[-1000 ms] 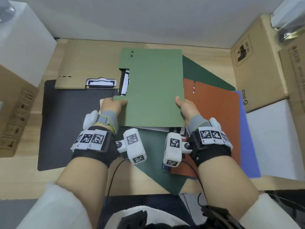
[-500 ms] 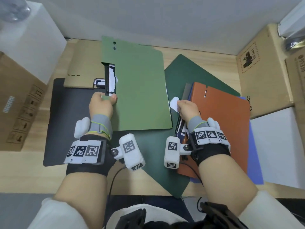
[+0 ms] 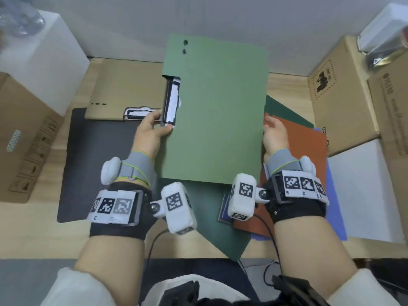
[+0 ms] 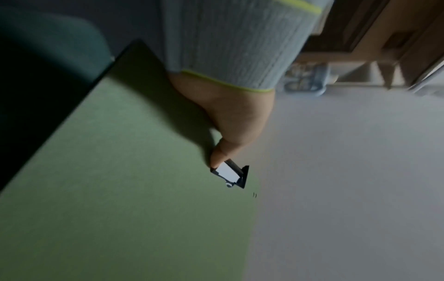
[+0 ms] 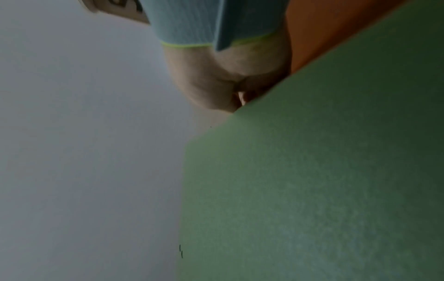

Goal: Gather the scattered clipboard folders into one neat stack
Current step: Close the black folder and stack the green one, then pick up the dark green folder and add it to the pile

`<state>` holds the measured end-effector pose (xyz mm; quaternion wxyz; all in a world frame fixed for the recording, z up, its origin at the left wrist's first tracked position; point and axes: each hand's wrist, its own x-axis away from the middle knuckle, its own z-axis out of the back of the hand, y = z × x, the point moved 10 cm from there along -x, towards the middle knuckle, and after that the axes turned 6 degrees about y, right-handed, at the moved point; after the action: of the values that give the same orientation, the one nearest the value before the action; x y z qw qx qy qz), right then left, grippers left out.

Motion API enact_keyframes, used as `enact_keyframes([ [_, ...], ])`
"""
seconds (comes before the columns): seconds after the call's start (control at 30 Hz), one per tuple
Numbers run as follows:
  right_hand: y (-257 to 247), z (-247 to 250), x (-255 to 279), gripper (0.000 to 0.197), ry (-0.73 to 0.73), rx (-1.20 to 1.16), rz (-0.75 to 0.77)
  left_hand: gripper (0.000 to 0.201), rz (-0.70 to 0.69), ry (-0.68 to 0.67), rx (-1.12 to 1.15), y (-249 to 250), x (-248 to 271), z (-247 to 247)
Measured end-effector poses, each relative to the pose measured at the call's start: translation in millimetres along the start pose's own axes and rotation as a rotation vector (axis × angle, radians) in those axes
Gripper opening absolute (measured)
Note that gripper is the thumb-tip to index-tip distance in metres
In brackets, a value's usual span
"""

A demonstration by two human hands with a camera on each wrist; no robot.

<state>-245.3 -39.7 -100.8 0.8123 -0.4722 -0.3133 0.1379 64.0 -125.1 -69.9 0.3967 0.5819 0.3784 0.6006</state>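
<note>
Gripping the light green folder by its two long edges, the left hand and right hand are holding it above the pile, while the tan, black, dark green, orange and purple folders are lying fanned across the surface, so stacking is, by my judgement, barely beginning.

Your head view is evenly lit and soft, with no hard glare; the wide lens bows the cardboard boxes at the right edge, and the top corners smear into blur. Both wrist views are dim and grainy. In your left wrist view the left hand throws a soft shadow across the light green folder. In your right wrist view the folder's surface is noisy and out of focus.
</note>
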Motion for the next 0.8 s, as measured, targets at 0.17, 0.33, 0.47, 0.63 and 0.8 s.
enact_keyframes([
  [0.17,48,66,-3,0.036,0.141,0.145,-0.087,0.043,0.194,-0.217,-0.143,-55,17,-75],
  [0.33,92,120,-1,0.027,0.232,0.302,-0.18,0.045,0.137,-0.361,-0.347,-87,40,-132],
  [0.47,105,141,7,0.062,0.241,0.42,-0.256,0.049,0.097,-0.421,-0.49,-109,53,-157],
  [0.63,112,142,13,0.068,0.233,0.392,-0.323,0.049,0.002,-0.445,-0.592,-113,60,-175],
  [0.8,95,117,10,0.068,0.164,0.282,-0.261,0.047,-0.028,-0.464,-0.635,-113,59,-177],
])
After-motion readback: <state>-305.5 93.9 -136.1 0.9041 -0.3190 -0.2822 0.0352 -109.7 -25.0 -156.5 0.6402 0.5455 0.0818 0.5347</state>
